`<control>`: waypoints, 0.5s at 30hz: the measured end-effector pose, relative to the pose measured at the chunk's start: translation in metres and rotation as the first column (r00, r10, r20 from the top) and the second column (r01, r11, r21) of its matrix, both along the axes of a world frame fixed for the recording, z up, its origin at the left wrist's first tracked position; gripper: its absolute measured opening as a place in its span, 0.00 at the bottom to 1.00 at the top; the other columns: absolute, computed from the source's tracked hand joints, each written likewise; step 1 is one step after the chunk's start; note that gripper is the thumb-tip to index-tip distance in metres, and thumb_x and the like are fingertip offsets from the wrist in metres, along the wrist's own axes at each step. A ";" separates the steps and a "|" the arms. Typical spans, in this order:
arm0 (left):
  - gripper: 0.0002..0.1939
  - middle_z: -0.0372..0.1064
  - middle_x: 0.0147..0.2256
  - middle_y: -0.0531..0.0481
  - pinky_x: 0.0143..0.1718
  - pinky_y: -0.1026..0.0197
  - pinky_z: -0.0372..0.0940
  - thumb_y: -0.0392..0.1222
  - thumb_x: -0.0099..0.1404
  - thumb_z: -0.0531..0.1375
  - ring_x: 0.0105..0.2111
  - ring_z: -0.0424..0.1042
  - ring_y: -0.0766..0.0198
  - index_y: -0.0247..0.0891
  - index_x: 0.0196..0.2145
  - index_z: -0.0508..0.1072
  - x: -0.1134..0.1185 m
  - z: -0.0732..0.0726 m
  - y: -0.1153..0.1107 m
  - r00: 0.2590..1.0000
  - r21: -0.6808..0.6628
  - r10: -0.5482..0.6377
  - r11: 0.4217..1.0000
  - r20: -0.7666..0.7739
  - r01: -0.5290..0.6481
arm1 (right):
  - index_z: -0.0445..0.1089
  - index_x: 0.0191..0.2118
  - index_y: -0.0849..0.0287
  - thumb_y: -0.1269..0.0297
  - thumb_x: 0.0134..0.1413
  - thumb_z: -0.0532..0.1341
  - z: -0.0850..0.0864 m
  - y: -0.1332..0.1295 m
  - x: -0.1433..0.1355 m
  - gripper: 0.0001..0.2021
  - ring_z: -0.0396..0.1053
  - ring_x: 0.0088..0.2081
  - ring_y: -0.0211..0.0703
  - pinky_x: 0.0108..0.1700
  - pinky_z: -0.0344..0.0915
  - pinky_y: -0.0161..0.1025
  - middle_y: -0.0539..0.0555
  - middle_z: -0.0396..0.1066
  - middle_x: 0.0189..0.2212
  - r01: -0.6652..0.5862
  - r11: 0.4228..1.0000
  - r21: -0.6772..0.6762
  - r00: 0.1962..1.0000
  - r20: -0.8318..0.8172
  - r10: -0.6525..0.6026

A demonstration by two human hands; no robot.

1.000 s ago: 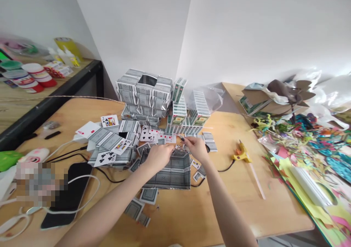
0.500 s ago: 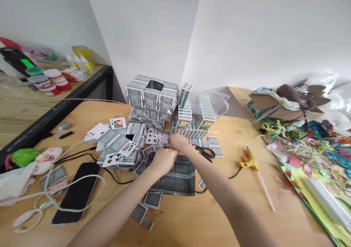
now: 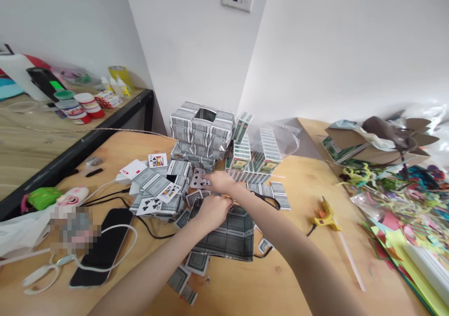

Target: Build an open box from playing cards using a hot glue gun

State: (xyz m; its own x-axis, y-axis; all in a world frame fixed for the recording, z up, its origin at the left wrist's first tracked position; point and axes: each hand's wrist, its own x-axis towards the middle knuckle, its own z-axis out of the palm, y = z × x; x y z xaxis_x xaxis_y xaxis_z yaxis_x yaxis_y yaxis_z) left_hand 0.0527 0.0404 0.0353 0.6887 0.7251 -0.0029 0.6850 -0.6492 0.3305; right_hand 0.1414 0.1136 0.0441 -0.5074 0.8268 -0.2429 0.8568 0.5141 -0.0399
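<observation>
In front of me stands an open box made of grey-backed playing cards (image 3: 228,241). My left hand (image 3: 213,211) is closed at its far rim, its fingertips partly hidden. My right hand (image 3: 220,183) reaches across above the left one. Its fingertips are on a face-up spade playing card (image 3: 197,178) just beyond the box, seemingly pinching its right edge. Black-handled scissors (image 3: 268,200) lie beside my right wrist, partly covered by it. Left of the box, loose playing cards (image 3: 154,185) rest on another card-built block (image 3: 171,208).
A tall stack of card-covered blocks (image 3: 201,129) stands against the wall. Green-and-white card packs (image 3: 242,154) are beside it. At right lie a yellow glue gun (image 3: 326,220) and colourful craft scraps (image 3: 403,204). A phone (image 3: 105,250) and white cable (image 3: 135,246) are at left.
My right hand has moved left onto the face-up cards, covering part of them. The left hand stays at the box rim. The view has tilted slightly upward.
</observation>
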 end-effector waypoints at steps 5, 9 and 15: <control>0.15 0.73 0.30 0.37 0.33 0.54 0.65 0.38 0.62 0.49 0.32 0.73 0.52 0.31 0.33 0.75 0.000 0.001 -0.001 1.000 0.009 -0.001 1.000 -0.022 0.001 | 0.69 0.41 0.63 0.60 0.51 0.55 -0.005 0.007 -0.020 0.15 0.71 0.38 0.52 0.36 0.66 0.42 0.64 0.73 0.36 -0.170 0.985 -0.029 0.984 0.047 0.172; 0.16 0.74 0.30 0.37 0.32 0.54 0.65 0.39 0.63 0.49 0.31 0.73 0.52 0.31 0.33 0.75 0.000 0.004 -0.002 0.999 0.011 -0.003 1.000 -0.039 0.004 | 0.71 0.33 0.67 0.65 0.51 0.55 -0.009 0.009 -0.026 0.11 0.72 0.36 0.53 0.35 0.66 0.44 0.67 0.73 0.34 -0.242 0.969 -0.051 0.966 0.084 0.245; 0.17 0.74 0.32 0.37 0.33 0.54 0.65 0.40 0.63 0.49 0.32 0.73 0.51 0.32 0.35 0.76 -0.001 0.003 -0.004 0.999 0.021 -0.018 1.000 -0.028 0.018 | 0.73 0.33 0.66 0.73 0.51 0.53 -0.003 0.002 -0.027 0.10 0.71 0.37 0.50 0.38 0.65 0.42 0.65 0.74 0.34 -0.290 0.956 -0.044 0.951 0.100 0.293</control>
State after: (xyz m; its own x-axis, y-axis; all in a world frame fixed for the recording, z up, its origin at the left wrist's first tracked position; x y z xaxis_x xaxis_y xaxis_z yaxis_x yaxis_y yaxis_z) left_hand 0.0519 0.0364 0.0381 0.7015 0.7127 -0.0072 0.6819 -0.6681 0.2978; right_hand 0.1140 0.1158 0.0414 -0.6956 0.6388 -0.3288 0.6701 0.7419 0.0238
